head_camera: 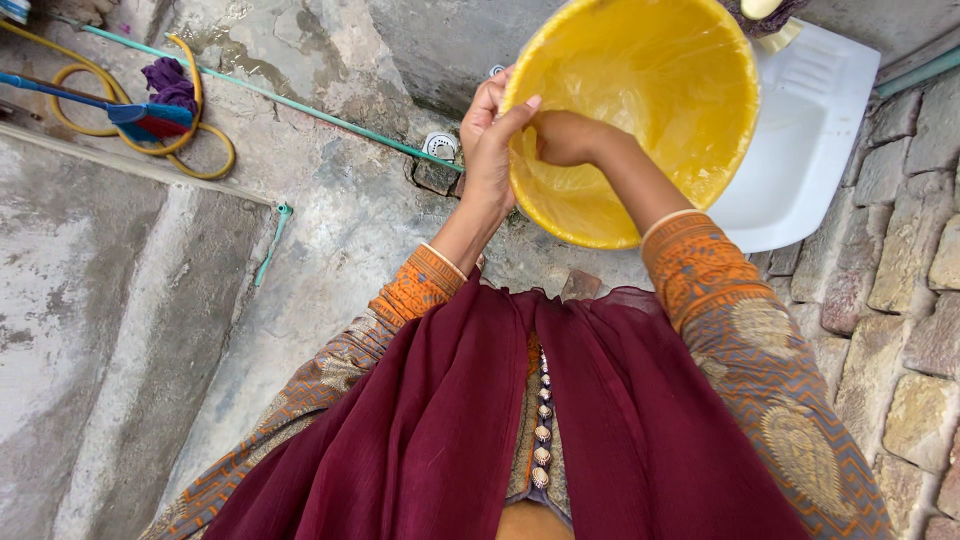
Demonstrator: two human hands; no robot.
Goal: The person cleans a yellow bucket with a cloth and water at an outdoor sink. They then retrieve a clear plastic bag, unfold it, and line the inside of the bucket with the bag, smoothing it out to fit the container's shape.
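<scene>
A large yellow plastic tub [660, 80] is tilted toward me in front of my chest, its wet inside facing the camera. My left hand [488, 140] grips the tub's left rim, thumb inside and fingers wrapped behind. My right hand [565, 138] is inside the tub, fist closed and pressed against the lower left of the inner wall. Whether that fist holds anything cannot be seen. Both arms wear orange patterned sleeves, and a maroon scarf hangs down my front.
A white basin [810, 150] sits behind the tub at the right, against a rough stone wall [900, 300]. On the wet concrete floor lie a coiled yellow hose [205, 160], a blue brush [150, 118], a purple cloth [170, 80] and a green pipe [300, 105].
</scene>
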